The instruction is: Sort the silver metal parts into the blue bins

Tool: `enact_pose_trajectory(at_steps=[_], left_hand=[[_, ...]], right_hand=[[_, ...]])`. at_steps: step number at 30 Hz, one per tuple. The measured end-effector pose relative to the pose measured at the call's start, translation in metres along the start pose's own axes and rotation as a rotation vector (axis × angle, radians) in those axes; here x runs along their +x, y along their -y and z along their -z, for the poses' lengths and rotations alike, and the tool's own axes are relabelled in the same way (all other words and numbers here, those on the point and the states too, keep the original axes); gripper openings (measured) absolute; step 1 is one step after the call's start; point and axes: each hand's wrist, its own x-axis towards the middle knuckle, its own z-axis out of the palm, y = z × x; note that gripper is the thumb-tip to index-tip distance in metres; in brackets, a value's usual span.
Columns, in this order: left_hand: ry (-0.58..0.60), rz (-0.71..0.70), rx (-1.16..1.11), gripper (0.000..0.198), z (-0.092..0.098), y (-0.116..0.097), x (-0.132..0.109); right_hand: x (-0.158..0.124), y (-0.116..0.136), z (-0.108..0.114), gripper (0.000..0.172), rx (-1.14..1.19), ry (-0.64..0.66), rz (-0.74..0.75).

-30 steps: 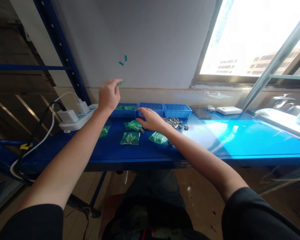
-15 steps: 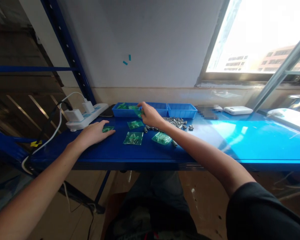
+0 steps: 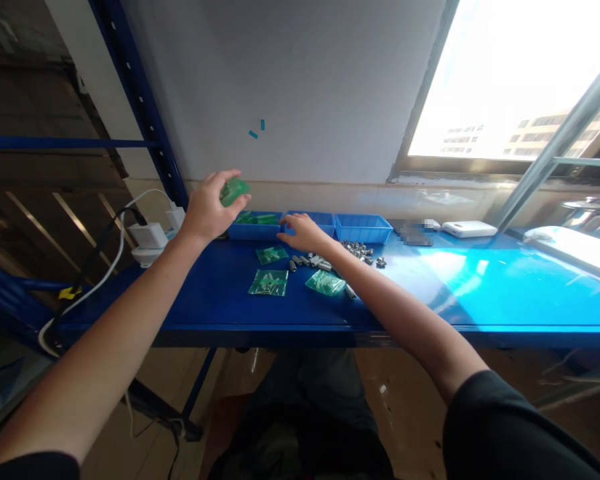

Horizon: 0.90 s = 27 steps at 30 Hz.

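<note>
One green packet [image 3: 235,192], long axis unclear, gripped in left hand [image 3: 207,208], held up near left blue bin's [image 3: 255,233] left end. Right hand [image 3: 306,235] by its right end, thumb and fingers parted, nothing visible between.

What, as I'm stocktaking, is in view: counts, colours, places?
Wall: one, pale, behind
Window: one, white, right
Bench: one, blue, before wall
Trays: three, blue, bench's back
Tray packets: several, green, left tray
Loose packets: three, green, bench
Held packet: at least one, green, above bench
Metal pieces: many, silver, before trays
Power strip: one, white, bench's left
Cables: several, black and white, left
Shelf frame: one, blue, left
Blurred item: one, dark, trays' right
Box: one, white, past blurred item
Panel: one, white, far right
Metalware: one, silver, far right
Strips: two, teal, on wall
Left hand: one, gripping packet
Right hand: one, at middle tray
</note>
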Motion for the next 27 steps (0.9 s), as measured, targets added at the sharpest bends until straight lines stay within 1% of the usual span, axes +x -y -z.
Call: enact_pose_trajectory(at_steps=[1, 2, 4, 5, 7, 8, 10, 12, 13, 15, 17, 19, 22, 24, 25, 27], left_hand=[[0.015, -0.024, 0.024, 0.051, -0.006, 0.001, 0.011], [0.064, -0.025, 0.057, 0.052, -0.014, 0.003, 0.018], [0.153, 0.035, 0.121, 0.055, -0.033, 0.007, 0.020], [0.157, 0.036, 0.135, 0.053, -0.042, 0.009, 0.016], [0.134, 0.021, 0.116, 0.042, -0.058, 0.012, -0.002], [0.175, 0.052, 0.100, 0.042, -0.063, 0.014, -0.011], [0.402, 0.108, 0.075, 0.048, -0.069, 0.018, -0.028], [0.617, 0.098, 0.056, 0.056, -0.070, 0.021, -0.038], [0.687, 0.080, 0.038, 0.057, -0.070, 0.022, -0.039], [0.750, 0.077, -0.017, 0.054, -0.068, 0.021, -0.040], [0.758, 0.147, -0.096, 0.051, -0.066, 0.017, -0.041], [0.727, 0.237, -0.169, 0.053, -0.066, 0.014, -0.044], [0.654, 0.324, -0.232, 0.060, -0.066, 0.013, -0.050], [0.598, 0.341, -0.222, 0.060, -0.065, 0.017, -0.052], [0.571, 0.338, -0.206, 0.060, -0.064, 0.020, -0.051], [0.499, 0.341, -0.169, 0.063, -0.062, 0.027, -0.048]], right_hand=[[-0.007, -0.001, -0.001, 0.041, 0.005, 0.015, 0.006], [-0.013, -0.001, -0.001, 0.040, -0.002, 0.041, 0.018], [-0.020, 0.003, -0.002, 0.040, -0.042, 0.106, 0.054], [-0.023, 0.007, -0.003, 0.041, -0.069, 0.139, 0.070], [-0.025, 0.014, -0.006, 0.043, -0.118, 0.199, 0.081], [-0.025, 0.017, -0.007, 0.044, -0.136, 0.223, 0.079], [-0.025, 0.021, -0.010, 0.045, -0.157, 0.247, 0.072], [-0.025, 0.022, -0.011, 0.044, -0.158, 0.250, 0.067], [-0.024, 0.021, -0.009, 0.044, -0.153, 0.257, 0.066], [-0.024, 0.018, -0.002, 0.043, -0.139, 0.288, 0.062], [-0.026, 0.016, 0.011, 0.044, -0.124, 0.311, 0.048], [-0.038, 0.018, 0.029, 0.046, -0.121, 0.283, 0.039], [-0.072, 0.024, 0.051, 0.050, -0.142, 0.181, 0.066], [-0.098, 0.028, 0.058, 0.054, -0.187, 0.171, 0.079], [-0.109, 0.028, 0.060, 0.053, -0.215, 0.201, 0.094], [-0.124, 0.026, 0.058, 0.044, -0.236, 0.257, 0.134]])
